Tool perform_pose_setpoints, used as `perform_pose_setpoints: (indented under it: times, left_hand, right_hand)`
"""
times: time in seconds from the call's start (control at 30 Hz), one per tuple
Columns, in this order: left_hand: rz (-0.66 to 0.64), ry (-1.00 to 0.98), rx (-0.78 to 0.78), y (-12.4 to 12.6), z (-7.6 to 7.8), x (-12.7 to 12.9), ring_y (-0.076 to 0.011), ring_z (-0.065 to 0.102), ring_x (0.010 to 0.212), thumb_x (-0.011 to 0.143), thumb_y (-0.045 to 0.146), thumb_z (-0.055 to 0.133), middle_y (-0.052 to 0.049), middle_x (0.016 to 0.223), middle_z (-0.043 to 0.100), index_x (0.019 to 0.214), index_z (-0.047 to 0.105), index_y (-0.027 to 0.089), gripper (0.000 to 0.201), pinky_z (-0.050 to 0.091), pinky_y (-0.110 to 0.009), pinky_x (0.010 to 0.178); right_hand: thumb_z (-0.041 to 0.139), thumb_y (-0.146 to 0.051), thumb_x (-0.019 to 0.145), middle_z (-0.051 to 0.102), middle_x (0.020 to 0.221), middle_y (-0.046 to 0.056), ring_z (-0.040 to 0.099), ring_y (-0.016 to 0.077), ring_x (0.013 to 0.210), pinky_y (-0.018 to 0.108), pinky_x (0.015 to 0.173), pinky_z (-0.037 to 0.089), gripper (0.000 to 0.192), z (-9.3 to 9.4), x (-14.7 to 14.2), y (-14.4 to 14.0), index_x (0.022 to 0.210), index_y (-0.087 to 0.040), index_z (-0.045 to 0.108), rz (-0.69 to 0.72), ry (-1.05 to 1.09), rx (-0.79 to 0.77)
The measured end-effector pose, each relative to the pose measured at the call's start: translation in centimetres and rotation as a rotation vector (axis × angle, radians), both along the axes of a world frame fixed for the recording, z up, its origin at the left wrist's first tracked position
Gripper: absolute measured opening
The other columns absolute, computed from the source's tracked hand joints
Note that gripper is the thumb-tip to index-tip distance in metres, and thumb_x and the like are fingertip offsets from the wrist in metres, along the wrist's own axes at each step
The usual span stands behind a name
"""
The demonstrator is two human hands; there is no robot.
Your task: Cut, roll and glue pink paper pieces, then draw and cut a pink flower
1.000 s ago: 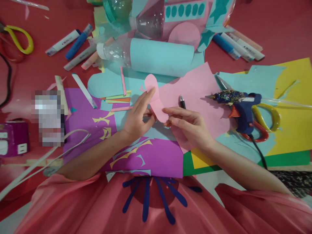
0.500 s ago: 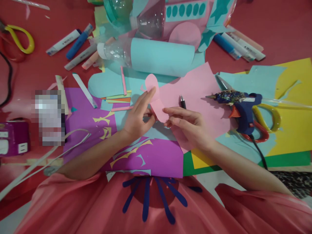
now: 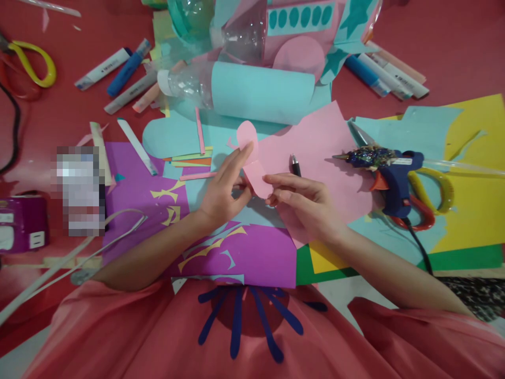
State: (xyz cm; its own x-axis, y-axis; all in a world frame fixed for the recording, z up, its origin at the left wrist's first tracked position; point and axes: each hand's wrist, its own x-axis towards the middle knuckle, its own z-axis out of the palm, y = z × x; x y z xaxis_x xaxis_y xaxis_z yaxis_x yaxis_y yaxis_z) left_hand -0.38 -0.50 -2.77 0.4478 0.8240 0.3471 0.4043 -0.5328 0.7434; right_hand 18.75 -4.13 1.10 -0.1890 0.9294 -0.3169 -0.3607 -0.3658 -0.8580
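Observation:
Between my two hands is a pink paper cutout (image 3: 258, 178) with rounded ends and a crease across its middle. My left hand (image 3: 224, 187) is closed on its left side, with fingers laid along the upper half. The thumb and fingertips of my right hand (image 3: 303, 200) pinch the lower right edge. Beneath them lie a pink paper sheet (image 3: 315, 137) and light blue paper. A black pen (image 3: 295, 165) rests on the pink sheet, just above my right hand. Thin paper strips (image 3: 191, 158) lie left of the cutout.
A bottle wrapped in light blue paper (image 3: 262, 92) lies beyond my hands. To the right, a blue glue gun (image 3: 398, 179) rests over scissors (image 3: 434, 192). Markers (image 3: 128, 68) are scattered at the upper left. Purple paper (image 3: 268, 258) with scraps lies near me.
The upper end of the pink cutout has shifted very slightly to the right. Both hands stay nearly still, holding it as before.

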Motion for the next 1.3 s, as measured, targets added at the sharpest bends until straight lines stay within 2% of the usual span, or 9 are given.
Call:
perform_pose_setpoints:
  times: [0.33,0.63,0.77,0.9,0.97,1.03,1.1,1.17,1.3]
  left_hand:
    - [-0.018,0.02,0.042,0.0,0.5,0.1,-0.0247,0.059,0.128,0.092,0.017,0.049,-0.013,0.15,0.046,0.152,0.026,0.025,0.064,0.062,-0.019,0.075]
    - [-0.014,-0.012,0.044,-0.1,0.4,0.2,-0.0253,0.057,0.13,0.096,0.03,0.049,-0.011,0.15,0.048,0.15,0.032,0.025,0.057,0.063,-0.02,0.075]
    - [-0.018,-0.111,0.02,-0.1,0.7,0.4,-0.0192,0.071,0.108,0.096,0.027,0.05,-0.006,0.157,0.041,0.153,0.024,0.035,0.063,0.063,-0.021,0.074]
    - [0.007,-0.274,0.036,0.3,0.8,0.5,-0.0244,0.064,0.122,0.1,0.032,0.044,-0.004,0.16,0.037,0.153,0.02,0.041,0.059,0.063,-0.021,0.064]
    - [0.062,-0.336,-0.075,0.6,0.7,0.4,-0.0195,0.073,0.103,0.101,0.037,0.044,-0.006,0.142,0.058,0.149,0.029,0.037,0.05,0.06,-0.018,0.057]
    - [0.093,-0.384,-0.173,0.8,0.8,0.4,-0.0095,0.073,0.067,0.102,0.037,0.043,0.0,0.099,0.076,0.14,0.042,0.033,0.039,0.055,-0.014,0.049]
    - [0.156,-0.424,-0.241,0.9,1.2,0.4,-0.0065,0.067,0.054,0.099,0.037,0.051,0.006,0.071,0.072,0.127,0.053,0.029,0.03,0.054,-0.015,0.049]
    - [0.176,-0.458,-0.286,0.9,1.6,0.5,-0.0055,0.063,0.05,0.093,0.039,0.061,0.005,0.068,0.069,0.106,0.063,0.025,0.02,0.053,-0.015,0.049]
    - [0.171,-0.461,-0.465,1.1,2.3,0.7,-0.0041,0.057,0.044,0.078,0.05,0.075,0.0,0.083,0.07,0.092,0.064,0.02,0.035,0.048,-0.017,0.039]
  right_hand:
    - [0.072,-0.022,0.076,0.067,0.086,0.0,0.064,0.0104,0.071,0.031,0.075,0.056,0.019,0.0,-0.1,0.0,0.093,-0.027,0.078,-0.025,0.003,-0.034]
    - [0.072,-0.023,0.074,0.07,0.084,0.0,0.063,0.0106,0.065,0.028,0.065,0.056,0.02,-0.2,-0.1,0.0,0.093,-0.027,0.078,-0.022,-0.01,-0.045]
    - [0.069,-0.024,0.076,0.073,0.092,0.001,0.062,0.0102,0.064,0.028,0.064,0.055,0.019,-0.4,0.0,-0.1,0.093,-0.025,0.079,-0.053,-0.025,-0.043]
    - [0.065,-0.021,0.079,0.073,0.093,0.001,0.062,0.0089,0.063,0.027,0.063,0.054,0.019,0.0,0.0,0.1,0.091,-0.026,0.079,-0.056,-0.006,0.0]
    - [0.065,-0.021,0.079,0.073,0.089,0.001,0.062,0.0087,0.061,0.026,0.06,0.054,0.018,0.2,0.0,0.2,0.089,-0.026,0.08,-0.053,-0.029,0.042]
    - [0.066,-0.024,0.08,0.072,0.087,0.001,0.062,0.0087,0.059,0.027,0.058,0.055,0.015,0.4,0.2,0.3,0.087,-0.025,0.08,-0.026,-0.084,0.087]
    - [0.067,-0.029,0.082,0.073,0.087,0.002,0.061,0.0089,0.058,0.027,0.058,0.055,0.015,0.4,0.4,0.3,0.087,-0.024,0.08,0.019,-0.147,0.134]
    - [0.066,-0.035,0.085,0.073,0.09,0.004,0.061,0.0089,0.057,0.027,0.057,0.055,0.018,0.4,0.6,0.4,0.087,-0.023,0.079,0.058,-0.196,0.179]
    - [0.066,-0.042,0.087,0.075,0.093,0.005,0.058,0.0082,0.053,0.026,0.052,0.053,0.023,0.4,0.8,0.3,0.088,-0.023,0.08,0.076,-0.265,0.235]
